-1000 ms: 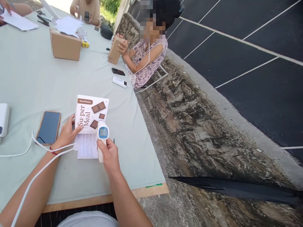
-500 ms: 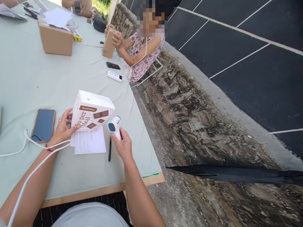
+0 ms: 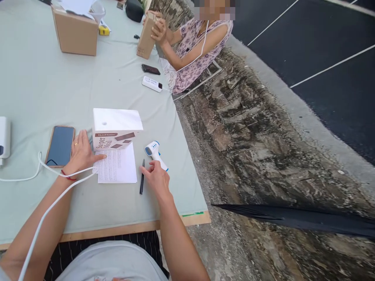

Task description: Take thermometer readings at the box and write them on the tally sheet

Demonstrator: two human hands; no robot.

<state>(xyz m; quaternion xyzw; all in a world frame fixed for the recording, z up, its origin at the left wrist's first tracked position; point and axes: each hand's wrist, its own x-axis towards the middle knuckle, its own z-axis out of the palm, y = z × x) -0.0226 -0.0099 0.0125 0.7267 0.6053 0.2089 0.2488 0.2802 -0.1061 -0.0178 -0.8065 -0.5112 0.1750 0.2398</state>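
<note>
My left hand (image 3: 82, 154) rests open on the table, its thumb over a printed sheet (image 3: 117, 168) and its other fingers between the phone and the box. A white "NutriMotion Su-per Meal" box (image 3: 115, 120) stands upright at the sheet's far edge. My right hand (image 3: 157, 177) is open, its thumb close to a black pen (image 3: 142, 181); whether they touch I cannot tell. Just beyond its fingers, a white and blue infrared thermometer (image 3: 152, 148) lies on the table, its handle partly behind the hand.
A phone (image 3: 61, 145) lies left of my hand, and a white cable (image 3: 55, 210) runs across my left forearm. Further left is a white device (image 3: 4, 136). Another person (image 3: 202, 47) holds a brown box (image 3: 145, 37) at the right edge. A cardboard box (image 3: 76, 33) stands at the back.
My right hand has let go of the thermometer, which now lies on the table, and has moved toward the pen. My left hand has released the white box and flattened onto the table.
</note>
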